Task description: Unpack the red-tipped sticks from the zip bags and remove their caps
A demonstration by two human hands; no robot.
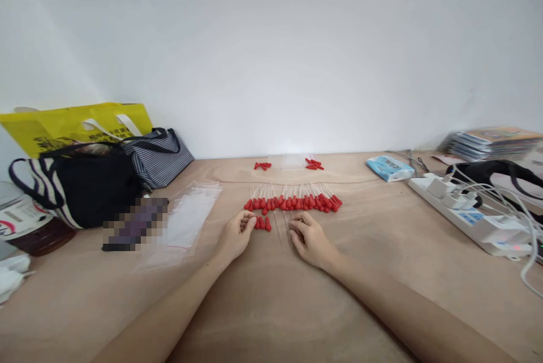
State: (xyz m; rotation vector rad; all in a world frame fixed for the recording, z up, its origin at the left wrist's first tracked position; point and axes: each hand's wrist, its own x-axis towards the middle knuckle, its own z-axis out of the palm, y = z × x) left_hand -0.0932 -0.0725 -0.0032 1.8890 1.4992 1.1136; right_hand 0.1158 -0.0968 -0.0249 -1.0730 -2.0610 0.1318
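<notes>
Several red rubber bulbs (267,224) lie in a small row just right of my left hand (240,232). That hand's thumb and fingers are curled together beside the nearest bulb; whether they pinch anything is hidden. Across from it, my right hand (310,238) rests low over the table with bent fingers close to thin clear glass tubes (279,229). What its fingertips hold, if anything, is too small to make out. Behind both hands stretches a long row of glass droppers with red bulbs (297,202), bulb ends toward me.
Farther back are two small red piles (314,164), with clear tubes (292,163) between them. Plastic bags (190,219), a pixelated dark object (138,224) and cloth bags (102,182) lie left. A blue tissue pack (390,168) and a cabled power strip (466,213) lie right.
</notes>
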